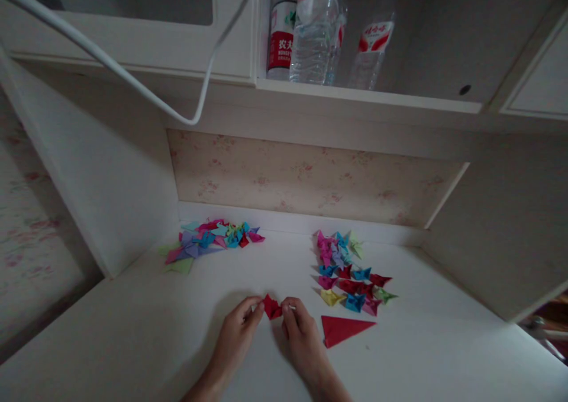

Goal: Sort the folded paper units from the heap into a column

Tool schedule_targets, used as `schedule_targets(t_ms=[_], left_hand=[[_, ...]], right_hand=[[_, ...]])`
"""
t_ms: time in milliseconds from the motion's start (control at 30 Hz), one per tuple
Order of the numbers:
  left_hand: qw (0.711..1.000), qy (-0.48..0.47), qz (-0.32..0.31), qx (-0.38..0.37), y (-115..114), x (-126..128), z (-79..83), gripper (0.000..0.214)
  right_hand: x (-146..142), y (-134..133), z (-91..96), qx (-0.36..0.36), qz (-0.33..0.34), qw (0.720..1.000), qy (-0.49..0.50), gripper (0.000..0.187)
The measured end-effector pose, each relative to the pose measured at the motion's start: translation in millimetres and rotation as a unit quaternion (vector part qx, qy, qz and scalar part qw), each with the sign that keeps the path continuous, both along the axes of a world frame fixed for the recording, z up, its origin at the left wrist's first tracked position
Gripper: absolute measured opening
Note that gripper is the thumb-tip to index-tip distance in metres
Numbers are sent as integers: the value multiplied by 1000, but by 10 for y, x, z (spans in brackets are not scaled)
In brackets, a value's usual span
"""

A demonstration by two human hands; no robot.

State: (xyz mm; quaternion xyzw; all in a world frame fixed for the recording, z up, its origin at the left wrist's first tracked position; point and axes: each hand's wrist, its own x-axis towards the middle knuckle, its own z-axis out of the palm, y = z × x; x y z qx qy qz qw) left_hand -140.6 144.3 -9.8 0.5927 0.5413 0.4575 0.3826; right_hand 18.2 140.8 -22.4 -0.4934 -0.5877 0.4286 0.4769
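Between my two hands a small red folded paper piece (272, 308) is held just above the white desk. My left hand (242, 325) pinches its left end with thumb and forefinger. At its right end, my right hand (299, 325) grips it the same way. To the right of my right hand lies a flat red paper triangle (346, 330). Beyond it, several small folded paper figures (355, 301) in blue, yellow, pink, red and green sit in a group. Whether the held piece has a finished shape is too small to tell.
A heap of coloured folded papers (208, 239) lies at the back left of the desk (266, 372). Overhead, a shelf (368, 99) holds plastic bottles (313, 47). A white cable-like arm (133, 86) hangs across the upper left. Side panels (110, 171) enclose the desk.
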Motion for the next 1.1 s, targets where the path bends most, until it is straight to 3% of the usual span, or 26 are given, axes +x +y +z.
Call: schedule_targets(t_ms=[200,400,567,733,933,1100], left_hand=[[999,19,-14,-23,43,-57,-20,41],[995,-12,-57,-80,7,-39,93,26],[993,-23,-55,-104,-8,-29,161,23],[994,-34,-45,-91,-9,-37,170,30],[995,-35,-50,-74,-6,-45,141,37],[997,-26,-39,-61,-20,-38,151,40]], right_hand=[[26,18,-10,10,-20,1000,6,32],[46,54,-30,3,-56,997,45,37],[52,47,-22,-12,-41,997,67,35],[46,52,-24,-23,-36,995,89,37],[64,85,-37,-55,-38,989,128,55],[70,69,-29,-77,-25,985,154,47]])
